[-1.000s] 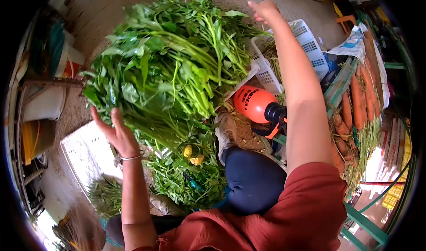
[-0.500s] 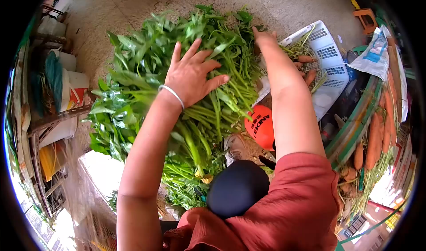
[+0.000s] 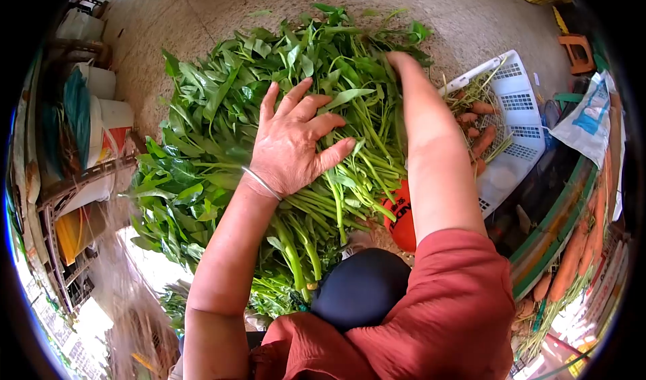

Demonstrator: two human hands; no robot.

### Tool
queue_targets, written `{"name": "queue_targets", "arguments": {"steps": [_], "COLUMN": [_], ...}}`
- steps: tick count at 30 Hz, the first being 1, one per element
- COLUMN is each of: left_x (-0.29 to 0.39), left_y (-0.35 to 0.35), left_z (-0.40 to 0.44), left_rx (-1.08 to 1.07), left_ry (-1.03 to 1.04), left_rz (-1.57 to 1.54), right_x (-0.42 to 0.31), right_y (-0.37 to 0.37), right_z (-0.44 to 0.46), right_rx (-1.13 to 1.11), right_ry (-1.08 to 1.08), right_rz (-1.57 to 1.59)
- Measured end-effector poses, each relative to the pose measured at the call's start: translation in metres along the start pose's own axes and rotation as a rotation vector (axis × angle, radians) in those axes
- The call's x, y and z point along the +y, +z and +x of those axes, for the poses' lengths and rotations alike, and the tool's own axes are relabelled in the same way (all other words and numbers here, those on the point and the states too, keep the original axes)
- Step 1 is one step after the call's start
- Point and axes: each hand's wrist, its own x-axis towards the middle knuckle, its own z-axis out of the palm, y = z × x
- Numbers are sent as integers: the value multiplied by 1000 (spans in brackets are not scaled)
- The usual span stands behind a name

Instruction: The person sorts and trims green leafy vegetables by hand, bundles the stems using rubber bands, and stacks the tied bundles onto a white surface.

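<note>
A large heap of leafy greens [image 3: 195, 155], with long pale-green stems and narrow leaves like water spinach, lies on the floor in front of me. My left hand [image 3: 296, 138] rests flat on top of it, fingers spread, a bangle at the wrist. At the far right side of the heap, my right hand [image 3: 399, 62] reaches in among the leaves, which hide its fingers. The cut stem ends point toward my dark-clothed knee [image 3: 362, 289]. A red-orange object [image 3: 402, 222] with black lettering sits beneath my right forearm.
On the right, a white plastic basket [image 3: 519, 77] lies tilted with several carrots [image 3: 482, 141] and straw in it. More carrots [image 3: 572, 266] lie farther right by a green-edged rail [image 3: 555, 229]. White buckets [image 3: 111, 124] stand on a rack at left. An orange stool [image 3: 577, 52] is at the far right.
My right hand has sunk deeper into the leaves at the heap's far right side, and its fingers are now hidden. My left hand stays spread on the greens. The view has shifted slightly.
</note>
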Motion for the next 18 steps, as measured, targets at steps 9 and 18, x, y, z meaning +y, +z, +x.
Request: {"name": "queue_targets", "arguments": {"steps": [9, 18], "left_x": [9, 24], "left_y": [-22, -56], "left_z": [-24, -55], "left_rx": [118, 336], "left_ry": [35, 123], "left_rz": [71, 176], "right_x": [-57, -89], "right_y": [-64, -11], "right_z": [-105, -305], "right_rx": [29, -273], "right_ry": [-310, -984], "right_rz": [164, 341]}}
